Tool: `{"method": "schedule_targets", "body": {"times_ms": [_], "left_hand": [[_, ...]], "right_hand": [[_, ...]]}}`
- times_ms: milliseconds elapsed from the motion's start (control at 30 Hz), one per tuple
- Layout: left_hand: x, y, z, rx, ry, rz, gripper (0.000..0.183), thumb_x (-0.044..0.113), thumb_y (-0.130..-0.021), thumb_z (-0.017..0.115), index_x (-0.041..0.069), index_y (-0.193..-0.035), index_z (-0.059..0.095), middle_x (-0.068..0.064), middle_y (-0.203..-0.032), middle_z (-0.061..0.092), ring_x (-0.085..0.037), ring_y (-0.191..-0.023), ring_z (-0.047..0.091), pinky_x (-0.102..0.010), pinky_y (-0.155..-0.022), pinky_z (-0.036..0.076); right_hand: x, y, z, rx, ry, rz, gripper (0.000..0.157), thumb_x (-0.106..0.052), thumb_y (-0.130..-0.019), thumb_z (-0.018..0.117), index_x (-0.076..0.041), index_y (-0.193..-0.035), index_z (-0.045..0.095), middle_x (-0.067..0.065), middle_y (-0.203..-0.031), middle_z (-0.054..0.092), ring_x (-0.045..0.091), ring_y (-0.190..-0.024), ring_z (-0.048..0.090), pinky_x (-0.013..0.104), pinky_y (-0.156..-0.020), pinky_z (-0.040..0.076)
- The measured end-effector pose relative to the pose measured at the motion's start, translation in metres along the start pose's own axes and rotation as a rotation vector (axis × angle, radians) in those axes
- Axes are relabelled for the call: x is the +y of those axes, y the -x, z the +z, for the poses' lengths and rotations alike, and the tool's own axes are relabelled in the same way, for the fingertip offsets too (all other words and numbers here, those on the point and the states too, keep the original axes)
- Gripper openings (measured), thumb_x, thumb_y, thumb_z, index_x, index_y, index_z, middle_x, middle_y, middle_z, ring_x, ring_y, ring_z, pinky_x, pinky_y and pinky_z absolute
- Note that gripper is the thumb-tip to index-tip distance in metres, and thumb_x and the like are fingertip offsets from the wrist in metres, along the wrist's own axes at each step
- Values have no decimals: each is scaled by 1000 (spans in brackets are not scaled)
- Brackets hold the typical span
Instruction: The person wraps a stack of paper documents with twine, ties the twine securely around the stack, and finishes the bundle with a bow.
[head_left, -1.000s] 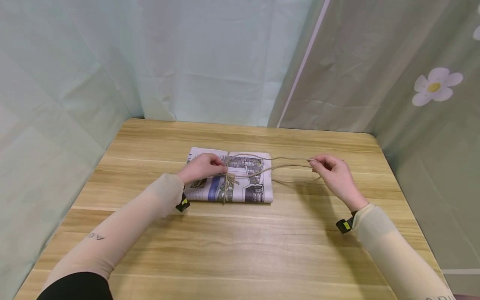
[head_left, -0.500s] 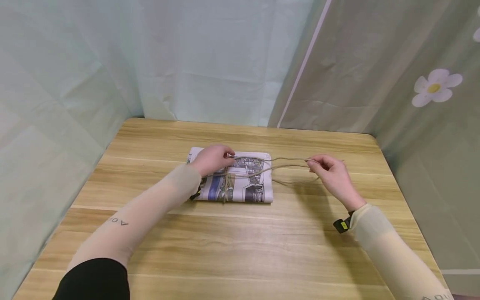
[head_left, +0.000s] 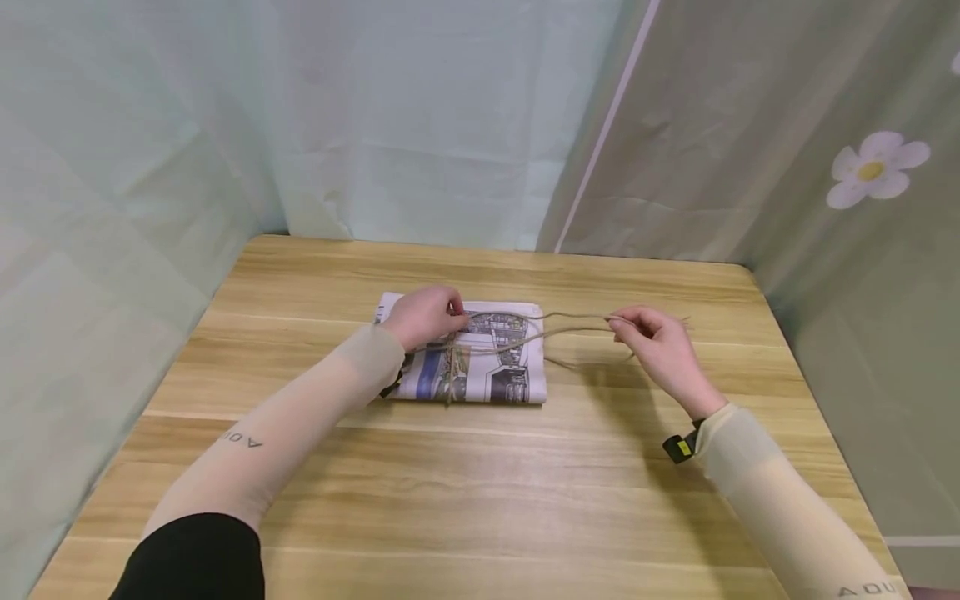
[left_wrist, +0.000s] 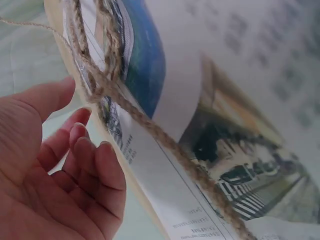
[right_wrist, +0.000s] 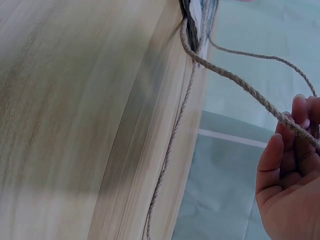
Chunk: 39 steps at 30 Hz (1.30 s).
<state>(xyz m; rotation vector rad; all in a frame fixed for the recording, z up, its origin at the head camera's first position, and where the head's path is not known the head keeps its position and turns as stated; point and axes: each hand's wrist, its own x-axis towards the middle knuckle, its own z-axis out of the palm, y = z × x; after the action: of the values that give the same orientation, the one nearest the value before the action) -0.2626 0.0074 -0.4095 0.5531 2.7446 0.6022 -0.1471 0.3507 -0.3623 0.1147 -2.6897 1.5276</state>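
A folded newspaper (head_left: 517,385) lies on the table, with twine wrapped across its middle. Two strands of twine (head_left: 573,329) stretch from it to my right hand (head_left: 663,354), which pinches them between thumb and fingers off the paper's right side. In the right wrist view the twine (right_wrist: 242,86) runs into those fingers. My left hand (head_left: 423,319) is over the newspaper's far left part, hiding that corner. The left wrist view shows its thumb and loosely bent fingers (left_wrist: 107,167) apart, close beside a crossing of the twine (left_wrist: 145,120), nothing between them.
The wooden table (head_left: 480,492) reaches back to a pale curtain (head_left: 420,125), with a patterned one carrying a flower (head_left: 870,171) at right. Another loose strand of twine (right_wrist: 172,135) trails along the tabletop to the right of the newspaper.
My left hand has moved from the twine crossing at the newspaper's middle toward its far edge. My right hand has shifted slightly left, still pinching the twine.
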Motion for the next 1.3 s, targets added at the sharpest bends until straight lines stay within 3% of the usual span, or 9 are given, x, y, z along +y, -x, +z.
{"method": "schedule_targets", "body": {"times_ms": [200, 367, 500, 700, 933, 1167, 1300], "left_hand": [[4, -7, 6, -29, -65, 28, 30, 30, -97, 71, 13, -121, 71, -6, -119, 71, -24, -101, 66, -45, -86, 55], [4, -9, 10, -15, -81, 39, 15, 18, -97, 66, 10, -109, 72, -6, -106, 72, -23, -91, 66, -43, -80, 56], [4, -6, 7, -15, -30, 27, 10, 17, -100, 62, 10, -100, 69, -5, -96, 68, -21, -82, 62, -40, -77, 54], [0, 3, -4, 9, 135, -22, 15, 22, -103, 61, 7, -106, 64, -7, -95, 65, -23, -80, 60, -41, -80, 52], [-12, 11, -10, 16, 352, -75, 18, 21, -104, 59, 4, -110, 60, -11, -98, 66, -23, -82, 65, -36, -75, 57], [-25, 15, -7, -42, 704, -144, 19, 9, -103, 59, -6, -115, 57, -22, -105, 65, -32, -93, 70, -37, -82, 61], [-29, 16, -6, -74, 800, -193, 21, 8, -103, 60, -9, -115, 57, -24, -105, 65, -33, -96, 69, -38, -84, 61]], "right_hand": [[28, -8, 3, 4, 3, 1, 30, -26, -104, 63, -1, -120, 71, 6, -96, 70, 11, -85, 63, 21, -66, 49], [38, -9, 4, 22, -7, -27, 36, -34, -103, 63, -2, -119, 71, 13, -98, 70, 17, -86, 64, 23, -66, 50], [40, -9, 3, 30, -17, -36, 34, -33, -103, 65, -3, -117, 72, 12, -96, 70, 15, -83, 63, 23, -64, 49], [38, -9, 1, 22, -16, -29, 31, -30, -103, 65, -4, -117, 72, 15, -97, 70, 14, -83, 61, 23, -64, 48], [35, -10, 3, 16, -10, -14, 32, -33, -102, 66, -7, -118, 73, 3, -95, 71, 13, -86, 65, 23, -67, 50], [36, -11, 5, 13, -4, -11, 35, -37, -103, 64, -8, -120, 72, 8, -98, 71, 21, -89, 65, 23, -67, 51], [36, -13, 8, 5, 3, -12, 38, -41, -103, 62, -10, -124, 72, 12, -102, 71, 25, -93, 65, 24, -66, 51]]}}
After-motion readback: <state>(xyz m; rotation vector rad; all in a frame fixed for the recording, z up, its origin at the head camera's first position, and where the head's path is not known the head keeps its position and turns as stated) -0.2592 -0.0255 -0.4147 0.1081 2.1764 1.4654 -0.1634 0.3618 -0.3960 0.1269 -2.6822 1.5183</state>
